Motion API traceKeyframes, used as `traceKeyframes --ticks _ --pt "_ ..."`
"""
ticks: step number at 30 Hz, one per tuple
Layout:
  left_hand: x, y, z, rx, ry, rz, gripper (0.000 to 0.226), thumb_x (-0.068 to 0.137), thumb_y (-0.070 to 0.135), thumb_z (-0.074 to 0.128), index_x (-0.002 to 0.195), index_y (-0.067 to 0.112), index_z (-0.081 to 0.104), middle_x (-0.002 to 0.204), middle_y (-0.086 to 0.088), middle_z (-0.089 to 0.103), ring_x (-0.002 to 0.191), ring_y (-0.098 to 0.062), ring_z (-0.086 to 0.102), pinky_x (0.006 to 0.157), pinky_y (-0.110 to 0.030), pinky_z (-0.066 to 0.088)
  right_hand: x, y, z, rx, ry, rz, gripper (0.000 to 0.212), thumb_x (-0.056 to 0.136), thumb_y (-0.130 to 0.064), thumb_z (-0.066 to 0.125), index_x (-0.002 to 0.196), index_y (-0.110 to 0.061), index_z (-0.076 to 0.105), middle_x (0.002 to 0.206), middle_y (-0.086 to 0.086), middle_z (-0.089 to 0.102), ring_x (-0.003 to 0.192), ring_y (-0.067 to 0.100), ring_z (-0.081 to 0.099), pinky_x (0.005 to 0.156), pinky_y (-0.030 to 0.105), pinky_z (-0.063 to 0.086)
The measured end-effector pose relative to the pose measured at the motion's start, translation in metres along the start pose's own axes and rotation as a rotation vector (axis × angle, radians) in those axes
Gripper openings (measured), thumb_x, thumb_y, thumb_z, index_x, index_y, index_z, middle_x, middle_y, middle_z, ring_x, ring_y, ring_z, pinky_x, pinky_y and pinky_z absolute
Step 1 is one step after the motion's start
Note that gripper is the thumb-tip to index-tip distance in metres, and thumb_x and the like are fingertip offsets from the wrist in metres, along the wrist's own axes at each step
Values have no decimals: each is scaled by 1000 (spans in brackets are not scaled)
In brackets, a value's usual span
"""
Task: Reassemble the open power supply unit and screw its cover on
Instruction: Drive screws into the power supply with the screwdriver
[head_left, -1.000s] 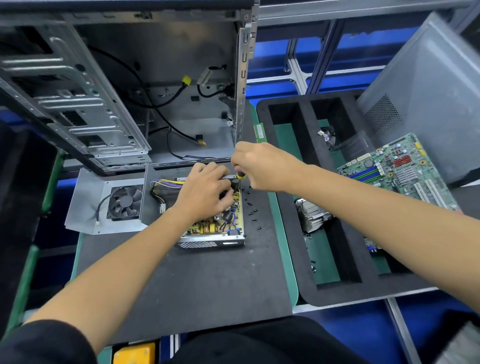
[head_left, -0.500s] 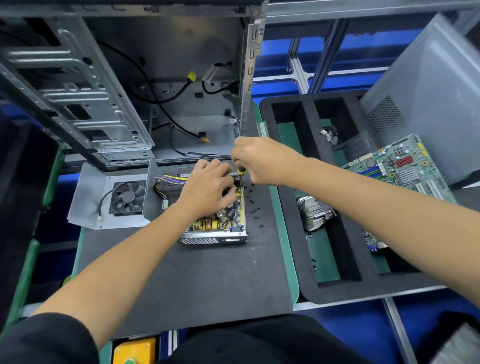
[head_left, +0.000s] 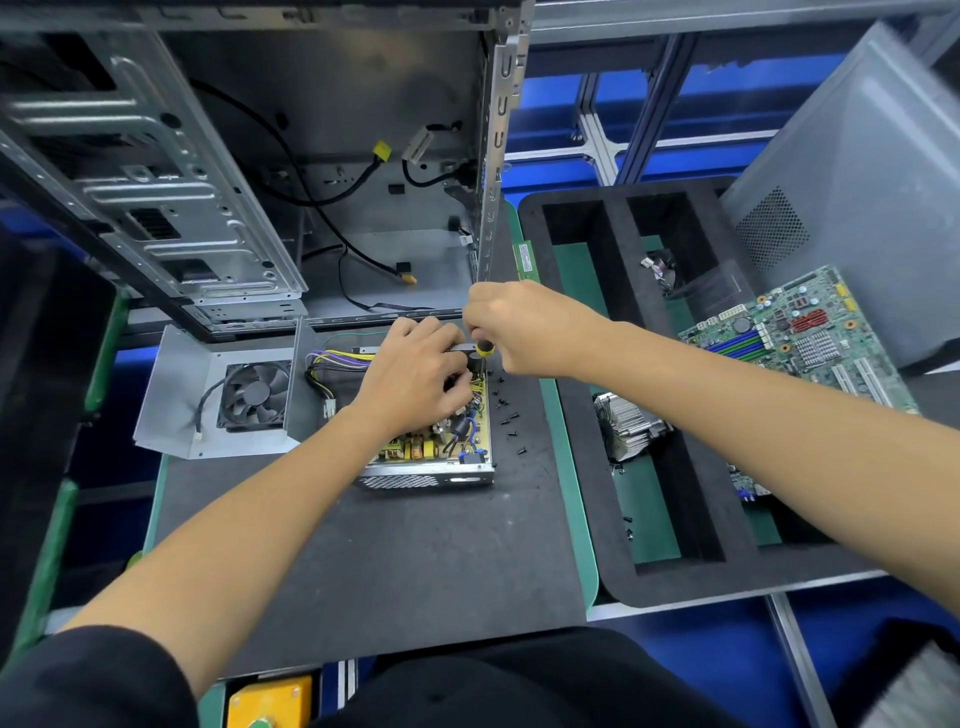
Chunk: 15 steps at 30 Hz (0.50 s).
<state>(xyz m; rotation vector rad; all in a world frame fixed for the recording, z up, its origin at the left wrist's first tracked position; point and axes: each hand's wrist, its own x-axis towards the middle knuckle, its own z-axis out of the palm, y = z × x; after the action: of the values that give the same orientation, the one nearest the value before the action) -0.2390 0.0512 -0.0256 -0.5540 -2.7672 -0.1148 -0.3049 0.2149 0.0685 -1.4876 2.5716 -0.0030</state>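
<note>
Head view: we hold the screwdriver (head_left: 484, 349) in our right hand (head_left: 524, 327), grip curled round its handle at the far right corner of the open power supply unit (head_left: 431, 441). Our left hand (head_left: 415, 374) rests curled on the board, its grip unclear. We should keep the tip square and upright; the cover (head_left: 208, 395) waits left of it.

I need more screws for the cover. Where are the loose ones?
In the head view, the loose black screws lie on the dark mat, just right of the open power supply unit.
</note>
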Motion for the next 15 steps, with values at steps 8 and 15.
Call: traceKeyframes --ticks 8,15 --pt "0 -1 2 2 -3 -1 29 83 30 52 61 15 64 89 0 62 75 -24 48 68 -37 30 1 0 -1 -31 13 1 17 83 1 49 93 -8 59 98 6 50 68 22 43 60 28 26" --pt "0 -1 2 -1 -12 -3 31 84 31 50 63 15 66 92 0 63 76 -23 48 68 -38 32 1 -1 -3 -27 0 5 16 83 2 48 86 -14 50 98 6 50 67 21 40 60 27 26"
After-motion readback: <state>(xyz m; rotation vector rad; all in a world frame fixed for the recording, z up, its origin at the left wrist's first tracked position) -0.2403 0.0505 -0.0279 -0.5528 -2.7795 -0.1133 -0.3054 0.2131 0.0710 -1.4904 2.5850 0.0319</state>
